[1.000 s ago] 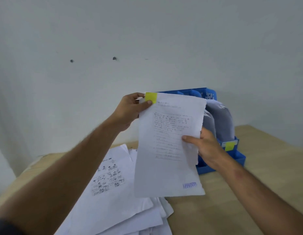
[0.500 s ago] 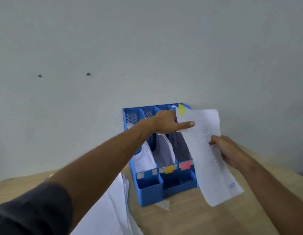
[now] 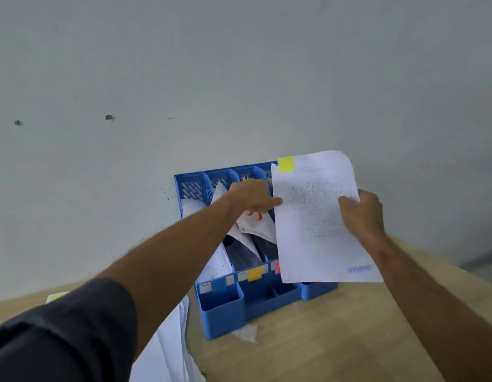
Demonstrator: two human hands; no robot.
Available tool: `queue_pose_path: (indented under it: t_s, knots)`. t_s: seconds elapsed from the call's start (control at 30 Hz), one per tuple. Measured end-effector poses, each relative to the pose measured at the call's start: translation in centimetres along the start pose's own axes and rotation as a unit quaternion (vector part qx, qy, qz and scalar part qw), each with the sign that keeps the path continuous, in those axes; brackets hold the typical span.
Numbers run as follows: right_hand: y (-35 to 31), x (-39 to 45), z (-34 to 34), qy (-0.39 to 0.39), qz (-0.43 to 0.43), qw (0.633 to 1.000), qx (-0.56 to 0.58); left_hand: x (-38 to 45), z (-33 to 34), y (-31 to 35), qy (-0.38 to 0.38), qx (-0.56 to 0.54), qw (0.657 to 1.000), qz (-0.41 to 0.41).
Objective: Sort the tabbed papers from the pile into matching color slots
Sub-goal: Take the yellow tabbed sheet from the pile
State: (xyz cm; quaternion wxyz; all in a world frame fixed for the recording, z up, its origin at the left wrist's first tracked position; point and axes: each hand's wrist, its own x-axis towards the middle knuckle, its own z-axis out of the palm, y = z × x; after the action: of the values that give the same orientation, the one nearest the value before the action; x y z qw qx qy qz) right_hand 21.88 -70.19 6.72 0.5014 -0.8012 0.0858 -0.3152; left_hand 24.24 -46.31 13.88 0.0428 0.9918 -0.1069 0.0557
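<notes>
Right hand [image 3: 362, 213] holding yellow-tabbed paper [image 3: 319, 216], left hand [image 3: 250, 197] seemingly parting filed sheets [image 3: 256, 227]

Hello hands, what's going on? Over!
Right hand holds yellow-tabbed paper before blue organizer. Left hand among filed papers. Paper hides rightmost slots.

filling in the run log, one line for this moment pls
right hand grips yellow-tabbed paper | left hand parts papers in blue file organizer | paper not yet slotted

Your single head view: looks forward and slightly down from your head, close over both forearms, facing wall [image 3: 239, 64]; tabletop [image 3: 335, 340] low in frame, blue organizer [image 3: 223, 312] centre.
</notes>
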Motion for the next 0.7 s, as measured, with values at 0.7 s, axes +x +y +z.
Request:
queue_pose_path:
  t_s: [0.7]
  knots:
    - [-2.9,-0.7,5.1,-0.035,-0.146,0.988,-0.025,4.7,1.9,1.7,0.040,-0.072,0.996,0.032]
